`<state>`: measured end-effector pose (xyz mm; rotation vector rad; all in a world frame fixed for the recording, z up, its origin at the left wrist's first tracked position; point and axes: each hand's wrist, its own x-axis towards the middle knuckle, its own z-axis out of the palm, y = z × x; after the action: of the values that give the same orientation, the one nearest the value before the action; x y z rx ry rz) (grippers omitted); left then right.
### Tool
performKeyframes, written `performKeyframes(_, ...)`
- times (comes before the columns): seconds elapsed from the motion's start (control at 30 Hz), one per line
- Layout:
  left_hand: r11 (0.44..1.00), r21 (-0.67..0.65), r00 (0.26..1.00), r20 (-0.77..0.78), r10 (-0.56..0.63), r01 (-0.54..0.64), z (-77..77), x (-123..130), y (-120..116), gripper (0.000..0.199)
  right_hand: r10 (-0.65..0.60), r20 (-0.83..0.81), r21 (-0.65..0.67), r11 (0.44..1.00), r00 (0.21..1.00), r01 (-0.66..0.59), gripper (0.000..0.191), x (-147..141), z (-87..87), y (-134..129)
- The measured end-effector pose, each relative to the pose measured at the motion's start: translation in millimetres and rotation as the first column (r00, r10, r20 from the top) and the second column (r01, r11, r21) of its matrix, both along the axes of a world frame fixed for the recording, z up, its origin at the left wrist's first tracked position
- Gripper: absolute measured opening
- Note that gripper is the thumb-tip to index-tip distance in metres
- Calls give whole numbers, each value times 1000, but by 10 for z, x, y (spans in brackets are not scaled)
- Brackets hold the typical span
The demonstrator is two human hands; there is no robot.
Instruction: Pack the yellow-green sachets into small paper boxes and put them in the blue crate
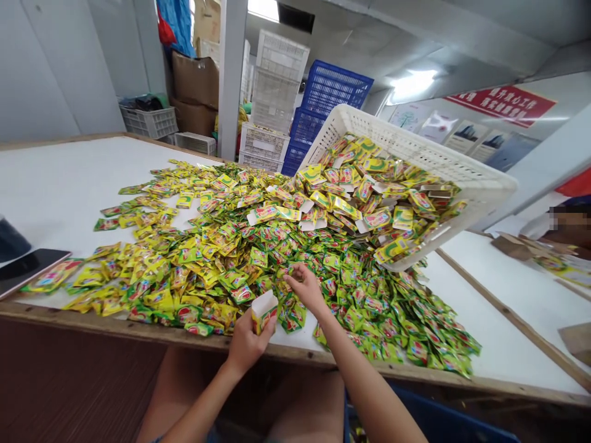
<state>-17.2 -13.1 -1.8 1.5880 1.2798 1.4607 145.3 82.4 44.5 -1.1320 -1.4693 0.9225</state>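
My left hand [252, 342] is closed around a small yellow, green and red carton [265, 311], upright near the table's front edge. Its white top flap stands up; what is inside does not show. To the right, my right hand [305, 288] is over a heap of small shiny packets [341, 289], its thumb and fingers curled together. Whatever lies at those fingertips blends with the packets behind. Yellow packets [170, 271] spread to the left, and green ones [429, 332] to the right.
A tilted white plastic basket [471, 172] spills flattened-looking and open small cartons [351, 206] onto the heap. A phone [32, 271] lies at the left edge. Stacked white crates [277, 80] and blue crates [335, 86] stand behind. Another person [572, 224] is at far right.
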Motion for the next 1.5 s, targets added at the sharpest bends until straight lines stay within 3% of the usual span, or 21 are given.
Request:
performKeyframes(0.17,990,-66,985,129,-118,128,74,-50,50,31,64,-148,-54,996,987,-73,30,26,-26,-156)
performKeyframes(0.33,910,-183,912,256,-322,372,142,-83,123,37,189,-119,-81,977,975,-199,19,-92,-144,-455)
performKeyframes(0.5,896,-259,919,265,-292,359,139,-85,134,33,4,-247,-106,994,969,-32,36,-234,-351,-645)
performKeyframes(0.73,820,-295,864,282,-416,491,122,-140,148,33,-48,-507,-264,959,861,-102,28,-280,-470,-779)
performKeyframes(0.83,813,-289,847,344,-405,506,124,-136,138,34,-215,-532,-278,958,819,71,35,-98,-458,-735)
performKeyframes(0.93,826,-273,846,373,-382,493,122,-125,134,35,-328,-454,-237,941,828,243,39,126,-416,-621)
performKeyframes(1.03,850,-284,875,343,-342,443,103,-122,144,33,-317,-268,-209,941,910,266,37,208,-362,-496)
performKeyframes(1.13,876,-281,896,333,-295,393,71,-122,153,32,-261,-23,-120,959,965,256,31,83,-346,-401)
performKeyframes(1.27,894,-260,904,327,-275,366,48,-122,150,33,-310,237,55,951,921,305,16,-162,-415,-339)
performKeyframes(1.37,907,-247,905,346,-248,342,68,-125,150,35,-329,318,102,944,889,314,15,-194,-439,-362)
performKeyframes(1.5,902,-222,875,410,-258,370,106,-131,171,38,-209,261,114,976,942,185,19,-90,-313,-526)
